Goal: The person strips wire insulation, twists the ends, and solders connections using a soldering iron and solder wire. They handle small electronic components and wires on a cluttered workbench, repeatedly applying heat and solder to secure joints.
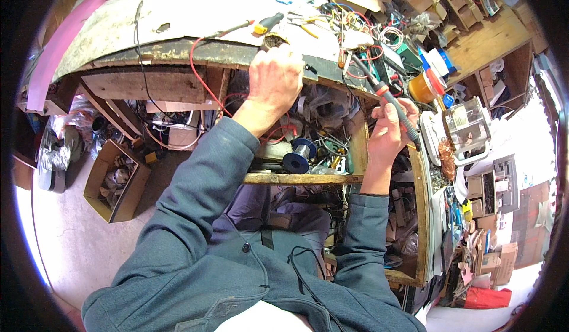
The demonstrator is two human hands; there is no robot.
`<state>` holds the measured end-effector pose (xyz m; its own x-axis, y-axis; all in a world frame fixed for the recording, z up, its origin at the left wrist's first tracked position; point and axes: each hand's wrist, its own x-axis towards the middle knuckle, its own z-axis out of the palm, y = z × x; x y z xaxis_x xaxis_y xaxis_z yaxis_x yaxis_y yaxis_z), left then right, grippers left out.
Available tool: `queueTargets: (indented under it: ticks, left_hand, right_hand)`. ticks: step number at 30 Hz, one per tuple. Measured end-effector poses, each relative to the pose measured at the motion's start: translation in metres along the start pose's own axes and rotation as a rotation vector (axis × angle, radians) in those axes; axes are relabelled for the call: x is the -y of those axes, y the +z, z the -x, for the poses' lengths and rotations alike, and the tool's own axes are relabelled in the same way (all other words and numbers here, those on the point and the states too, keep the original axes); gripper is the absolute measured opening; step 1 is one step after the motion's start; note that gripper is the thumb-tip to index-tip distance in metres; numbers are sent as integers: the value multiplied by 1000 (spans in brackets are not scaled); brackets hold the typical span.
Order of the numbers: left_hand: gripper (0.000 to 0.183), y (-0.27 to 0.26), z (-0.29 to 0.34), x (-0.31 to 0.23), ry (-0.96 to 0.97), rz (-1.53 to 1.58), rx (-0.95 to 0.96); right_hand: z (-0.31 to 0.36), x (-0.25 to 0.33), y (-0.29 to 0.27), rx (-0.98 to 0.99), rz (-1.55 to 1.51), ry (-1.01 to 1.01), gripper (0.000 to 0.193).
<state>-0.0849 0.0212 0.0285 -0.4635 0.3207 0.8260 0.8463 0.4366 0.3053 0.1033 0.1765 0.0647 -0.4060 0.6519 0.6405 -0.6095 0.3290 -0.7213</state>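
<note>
My left hand (pixel 275 78) is closed at the front edge of the workbench. Just past its fingers shows a small round brown piece (pixel 274 40) with a tan rim; the fingers hide how it is gripped. My right hand (pixel 391 127), farther right, is wrapped round a soldering iron (pixel 388 95) with a black and red handle, its thin end slanting up and left over the bench. Beyond my left hand lie a yellow-and-black handle (pixel 268 23) and a test probe (pixel 237 29) with a red lead. A yellow-handled tool (pixel 309 31) lies right of them.
Below the bench top, an open drawer (pixel 302 179) holds a blue spool of wire (pixel 299 156) and tangled leads. Loose wires and tools (pixel 388 39) crowd the bench's right side, near a clear-walled container (pixel 467 124). A cardboard box (pixel 115 181) stands on the floor at left.
</note>
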Motion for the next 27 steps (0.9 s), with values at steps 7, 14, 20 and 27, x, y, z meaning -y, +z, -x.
queueTargets:
  ticks: [7, 14, 20, 27]
  left_hand:
    - [18, -3, -1, -2, -34, -17, 81]
    - [16, -7, -3, -5, -65, 22, 55]
    - [13, -8, -4, -9, -58, 34, 55]
    - [15, -9, -2, -8, -48, 50, 41]
  right_hand:
    - [-52, 15, -19, -152, 132, -83, 28]
    - [-158, 14, -40, -251, 285, -297, 23]
    - [-244, 12, -51, -381, 267, -75, 11]
    - [-317, 3, -70, -271, 557, 7, 33]
